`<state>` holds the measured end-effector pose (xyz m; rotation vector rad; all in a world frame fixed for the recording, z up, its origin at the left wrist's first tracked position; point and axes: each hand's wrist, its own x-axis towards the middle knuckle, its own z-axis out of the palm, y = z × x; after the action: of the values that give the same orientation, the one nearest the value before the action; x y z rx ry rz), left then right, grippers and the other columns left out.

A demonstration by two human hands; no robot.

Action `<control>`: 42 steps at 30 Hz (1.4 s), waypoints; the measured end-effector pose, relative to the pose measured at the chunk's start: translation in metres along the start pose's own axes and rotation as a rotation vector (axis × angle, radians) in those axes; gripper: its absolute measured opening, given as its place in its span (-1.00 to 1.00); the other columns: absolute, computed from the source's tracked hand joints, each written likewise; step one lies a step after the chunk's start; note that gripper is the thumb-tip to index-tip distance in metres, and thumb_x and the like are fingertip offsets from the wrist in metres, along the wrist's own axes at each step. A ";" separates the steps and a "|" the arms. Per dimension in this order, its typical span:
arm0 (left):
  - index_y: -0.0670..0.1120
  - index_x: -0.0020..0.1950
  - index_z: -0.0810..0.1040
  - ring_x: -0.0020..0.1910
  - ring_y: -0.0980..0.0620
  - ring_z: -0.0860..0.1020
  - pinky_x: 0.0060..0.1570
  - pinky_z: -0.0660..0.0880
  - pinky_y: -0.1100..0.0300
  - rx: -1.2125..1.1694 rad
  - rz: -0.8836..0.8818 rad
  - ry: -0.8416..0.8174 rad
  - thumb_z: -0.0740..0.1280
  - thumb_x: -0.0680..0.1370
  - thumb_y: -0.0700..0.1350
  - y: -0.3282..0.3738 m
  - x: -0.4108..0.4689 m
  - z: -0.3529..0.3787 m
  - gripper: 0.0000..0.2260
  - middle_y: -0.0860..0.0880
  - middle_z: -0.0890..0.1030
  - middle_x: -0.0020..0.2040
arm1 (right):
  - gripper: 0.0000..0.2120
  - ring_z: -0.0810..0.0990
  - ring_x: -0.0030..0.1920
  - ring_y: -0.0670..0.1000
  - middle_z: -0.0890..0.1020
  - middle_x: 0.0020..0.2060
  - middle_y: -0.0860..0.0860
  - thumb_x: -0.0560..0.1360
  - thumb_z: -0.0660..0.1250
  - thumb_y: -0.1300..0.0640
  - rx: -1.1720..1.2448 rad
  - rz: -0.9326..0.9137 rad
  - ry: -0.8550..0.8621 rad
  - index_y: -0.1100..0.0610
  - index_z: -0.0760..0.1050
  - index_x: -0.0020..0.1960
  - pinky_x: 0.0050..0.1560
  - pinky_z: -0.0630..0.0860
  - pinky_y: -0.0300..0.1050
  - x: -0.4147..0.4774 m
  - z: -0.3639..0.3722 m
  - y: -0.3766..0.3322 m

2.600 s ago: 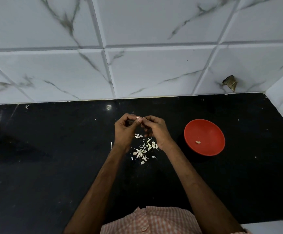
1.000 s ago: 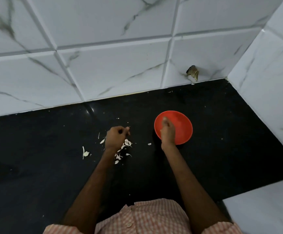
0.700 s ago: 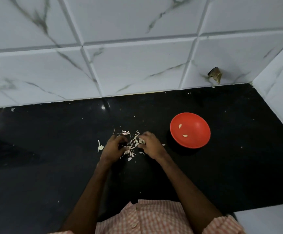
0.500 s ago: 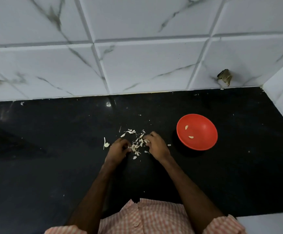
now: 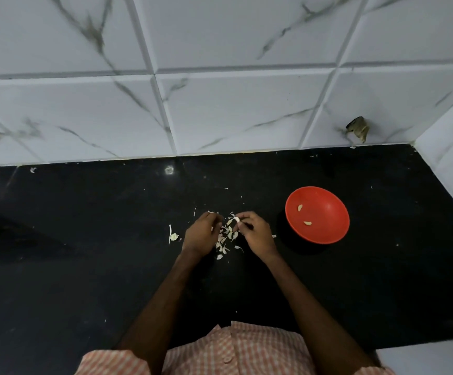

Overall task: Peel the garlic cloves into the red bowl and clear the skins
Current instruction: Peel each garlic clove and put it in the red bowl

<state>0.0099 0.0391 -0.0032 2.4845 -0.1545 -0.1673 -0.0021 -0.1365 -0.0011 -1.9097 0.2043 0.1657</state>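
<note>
Both hands are low over the black surface (image 5: 84, 266), close together with a small gap between them. The right hand (image 5: 255, 234) has thumb and forefinger curled in, pinching a pale clove (image 5: 236, 220) at its fingertips, just above the skins (image 5: 226, 236). The left hand (image 5: 202, 235) sits just beside the pile, knuckles up and fingers curled down toward it; whether it grips anything I cannot tell, as the fingertips are hidden. The skins lie scattered between and just under the two hands, and a stray scrap (image 5: 173, 236) lies on the surface just left of the left hand. Off to the right, apart from the hands, sits the red bowl (image 5: 325, 212), upright, with two cloves (image 5: 307, 223) lying apart inside it.
</note>
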 end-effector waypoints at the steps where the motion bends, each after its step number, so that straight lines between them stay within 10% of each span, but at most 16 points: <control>1: 0.06 0.16 0.59 0.05 0.07 0.58 0.02 0.53 0.08 0.000 0.004 -0.008 0.26 0.63 -0.03 0.003 0.001 -0.002 -0.84 0.10 0.62 0.09 | -0.81 0.67 -0.11 -0.03 0.72 -0.23 -0.07 0.57 0.33 0.28 0.017 -0.004 -0.009 0.07 0.58 0.12 -0.04 0.54 -0.16 -0.001 0.002 -0.002; 9: -0.03 -0.13 0.48 -0.14 -0.08 0.58 -0.15 0.49 0.05 -0.041 0.003 -0.060 0.23 0.62 -0.04 0.022 0.001 -0.011 -0.84 0.00 0.59 -0.21 | -0.85 0.66 -0.08 -0.26 0.70 -0.10 -0.11 0.57 0.33 0.32 -0.081 -0.152 -0.022 0.16 0.60 0.09 -0.06 0.53 -0.40 -0.006 0.010 -0.020; 17: -0.10 0.01 0.56 -0.03 -0.16 0.59 -0.06 0.48 0.01 0.051 0.053 -0.068 0.17 0.63 -0.05 0.024 -0.001 -0.019 -0.79 -0.10 0.64 -0.03 | -0.92 0.67 -0.19 -0.10 0.70 -0.22 -0.03 0.54 0.38 0.30 -0.234 -0.311 -0.075 0.19 0.64 -0.04 -0.14 0.58 -0.21 -0.004 0.006 -0.031; 42: -0.25 -0.37 0.49 -0.50 0.06 0.32 -0.47 0.26 0.15 -0.471 -0.103 0.053 0.24 0.49 -0.10 0.046 0.004 -0.032 -0.70 -0.07 0.43 -0.49 | -0.81 0.74 -0.12 0.09 0.72 -0.11 0.09 0.54 0.36 0.41 0.056 -0.211 -0.253 0.25 0.65 0.10 -0.13 0.68 -0.11 0.011 -0.016 -0.059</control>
<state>0.0161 0.0211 0.0496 2.0250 0.0339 -0.1599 0.0217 -0.1322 0.0562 -1.8212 -0.1613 0.2541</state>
